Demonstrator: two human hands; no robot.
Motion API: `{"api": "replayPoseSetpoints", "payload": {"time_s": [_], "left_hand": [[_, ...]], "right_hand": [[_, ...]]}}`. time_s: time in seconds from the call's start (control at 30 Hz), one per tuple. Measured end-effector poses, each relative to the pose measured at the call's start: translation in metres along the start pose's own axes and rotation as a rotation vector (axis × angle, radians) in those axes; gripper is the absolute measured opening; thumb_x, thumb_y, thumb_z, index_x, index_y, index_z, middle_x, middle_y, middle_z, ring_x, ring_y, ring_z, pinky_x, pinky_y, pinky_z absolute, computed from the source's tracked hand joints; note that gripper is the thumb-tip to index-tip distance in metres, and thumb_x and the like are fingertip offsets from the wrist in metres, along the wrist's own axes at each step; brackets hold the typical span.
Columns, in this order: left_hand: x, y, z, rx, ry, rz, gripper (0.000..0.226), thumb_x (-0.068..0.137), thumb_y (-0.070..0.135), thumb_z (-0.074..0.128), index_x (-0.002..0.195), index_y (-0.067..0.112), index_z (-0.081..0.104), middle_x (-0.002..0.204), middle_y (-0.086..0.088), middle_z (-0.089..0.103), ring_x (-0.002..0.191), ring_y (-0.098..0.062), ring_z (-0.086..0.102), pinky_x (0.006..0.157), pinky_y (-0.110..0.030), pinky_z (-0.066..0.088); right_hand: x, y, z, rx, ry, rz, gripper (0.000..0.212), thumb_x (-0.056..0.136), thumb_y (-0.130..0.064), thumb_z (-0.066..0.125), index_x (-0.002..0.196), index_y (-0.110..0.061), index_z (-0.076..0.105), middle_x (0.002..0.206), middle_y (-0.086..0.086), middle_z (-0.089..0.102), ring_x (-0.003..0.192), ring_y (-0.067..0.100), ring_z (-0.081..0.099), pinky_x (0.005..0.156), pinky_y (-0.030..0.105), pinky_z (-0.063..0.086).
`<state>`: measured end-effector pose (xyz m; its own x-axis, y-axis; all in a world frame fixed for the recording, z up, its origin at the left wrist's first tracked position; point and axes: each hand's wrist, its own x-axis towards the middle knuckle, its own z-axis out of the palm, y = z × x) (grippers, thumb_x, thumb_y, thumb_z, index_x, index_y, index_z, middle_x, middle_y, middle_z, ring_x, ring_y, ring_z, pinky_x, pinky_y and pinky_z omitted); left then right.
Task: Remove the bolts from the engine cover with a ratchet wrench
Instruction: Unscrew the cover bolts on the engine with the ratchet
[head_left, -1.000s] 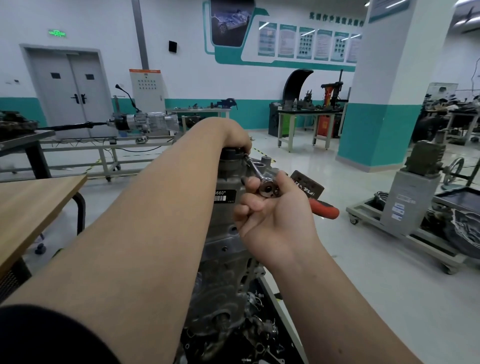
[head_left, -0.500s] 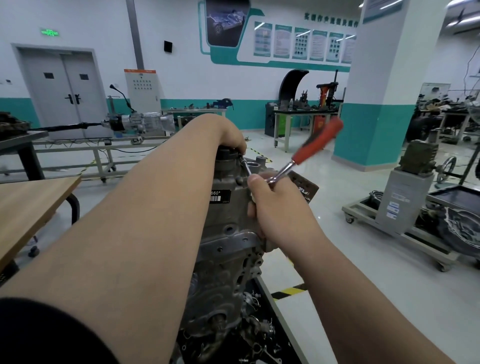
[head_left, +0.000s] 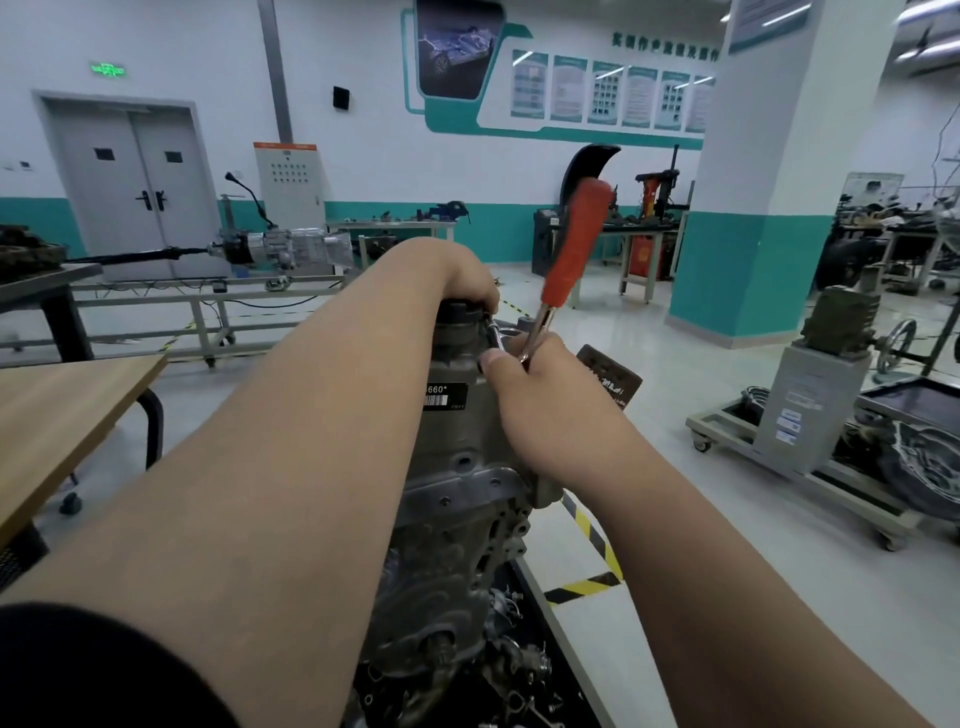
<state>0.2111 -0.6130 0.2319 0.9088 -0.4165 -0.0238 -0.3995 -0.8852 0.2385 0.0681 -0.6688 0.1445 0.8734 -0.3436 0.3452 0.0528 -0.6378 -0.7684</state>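
**Bolt-loosening stroke in hand at top edge of engine cover**

The right hand (head_left: 530, 384) had its fingers clamped round the head of the ratchet wrench (head_left: 574, 244), whose red handle stood up, tilted away. The left hand (head_left: 460, 278) curled its fingers over the top edge of the engine cover (head_left: 457, 436), at the far end of the extension bar (head_left: 494, 335). The bolt was hidden. Both forearms reached forward. By my judgement, the next swing calls for a squarely seated socket.

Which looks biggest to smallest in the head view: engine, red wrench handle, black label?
1. engine, by far
2. red wrench handle
3. black label
All three sit at about the same depth, so nearness should not skew the order.
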Motion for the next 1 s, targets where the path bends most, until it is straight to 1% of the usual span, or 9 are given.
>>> {"api": "replayPoseSetpoints", "payload": {"time_s": [0.07,0.13,0.23,0.37,0.43,0.63,0.8,0.9,1.0], "left_hand": [[0.007,-0.002,0.001,-0.048,0.034,0.014,0.024,0.087,0.036,0.065,0.097,0.016,0.057,0.089,-0.003,0.053,0.073,-0.019,0.053,0.057,-0.031,0.039],[0.011,-0.005,0.002,-0.067,0.039,0.01,0.024,0.085,0.037,0.065,0.094,0.016,0.057,0.086,-0.002,0.052,0.072,-0.019,0.053,0.056,-0.03,0.039],[0.013,-0.007,0.002,-0.113,0.02,0.014,0.024,0.085,0.036,0.064,0.096,0.015,0.059,0.086,-0.003,0.052,0.071,-0.019,0.053,0.056,-0.029,0.039],[0.012,-0.006,0.003,-0.09,0.018,0.029,0.02,0.086,0.036,0.062,0.081,0.017,0.056,0.087,-0.004,0.053,0.071,-0.018,0.052,0.056,-0.029,0.039],[0.011,-0.007,0.002,-0.086,0.013,0.03,0.02,0.086,0.037,0.062,0.083,0.018,0.056,0.09,-0.004,0.053,0.073,-0.018,0.052,0.057,-0.03,0.039],[0.013,-0.004,0.0,-0.066,-0.015,0.002,0.025,0.088,0.037,0.063,0.101,0.016,0.056,0.091,-0.004,0.05,0.072,-0.018,0.05,0.056,-0.03,0.038],[0.014,-0.002,-0.002,-0.039,-0.07,-0.018,0.028,0.091,0.039,0.061,0.103,0.015,0.055,0.089,-0.005,0.052,0.072,-0.019,0.052,0.056,-0.031,0.039],[0.014,-0.002,-0.003,-0.026,-0.076,-0.011,0.028,0.091,0.04,0.06,0.102,0.014,0.058,0.091,-0.007,0.055,0.072,-0.021,0.054,0.059,-0.03,0.042],[0.015,0.0,-0.003,-0.033,-0.085,-0.016,0.025,0.093,0.038,0.059,0.089,0.013,0.058,0.089,-0.009,0.055,0.071,-0.021,0.054,0.061,-0.03,0.044]], "right_hand": [[-0.001,0.001,0.002,0.352,-0.012,0.11,0.028,0.097,-0.044,0.042,0.092,-0.018,0.051,0.067,0.0,0.061,0.053,0.018,0.055,0.057,0.033,0.045],[-0.004,0.0,0.007,0.724,-0.015,0.222,0.03,0.1,-0.041,0.042,0.087,-0.015,0.048,0.057,0.0,0.055,0.039,0.016,0.044,0.046,0.027,0.04],[-0.01,-0.005,0.015,1.17,-0.017,0.335,0.028,0.102,-0.04,0.041,0.089,-0.016,0.047,0.054,-0.001,0.049,0.035,0.013,0.034,0.042,0.021,0.037],[-0.016,-0.004,0.015,1.882,-0.131,0.483,0.04,0.101,-0.042,0.037,0.08,-0.01,0.047,0.056,-0.002,0.048,0.033,0.01,0.033,0.038,0.016,0.036],[-0.018,-0.001,0.015,2.053,-0.14,0.534,0.045,0.102,-0.042,0.035,0.075,-0.008,0.047,0.055,-0.001,0.049,0.031,0.011,0.035,0.038,0.016,0.037],[-0.02,0.003,0.018,1.909,-0.142,0.516,0.043,0.101,-0.043,0.036,0.077,-0.009,0.048,0.057,-0.002,0.05,0.034,0.01,0.033,0.038,0.017,0.036],[-0.018,0.002,0.015,1.731,-0.176,0.443,0.044,0.101,-0.049,0.036,0.08,-0.012,0.048,0.058,-0.003,0.05,0.035,0.009,0.031,0.039,0.018,0.036],[-0.014,0.002,0.013,1.49,-0.137,0.399,0.043,0.1,-0.051,0.036,0.083,-0.013,0.048,0.057,-0.003,0.05,0.036,0.01,0.032,0.039,0.02,0.037],[-0.011,0.006,0.009,1.067,-0.043,0.284,0.035,0.102,-0.041,0.04,0.084,-0.013,0.048,0.055,-0.001,0.054,0.037,0.014,0.037,0.041,0.025,0.039]]}}
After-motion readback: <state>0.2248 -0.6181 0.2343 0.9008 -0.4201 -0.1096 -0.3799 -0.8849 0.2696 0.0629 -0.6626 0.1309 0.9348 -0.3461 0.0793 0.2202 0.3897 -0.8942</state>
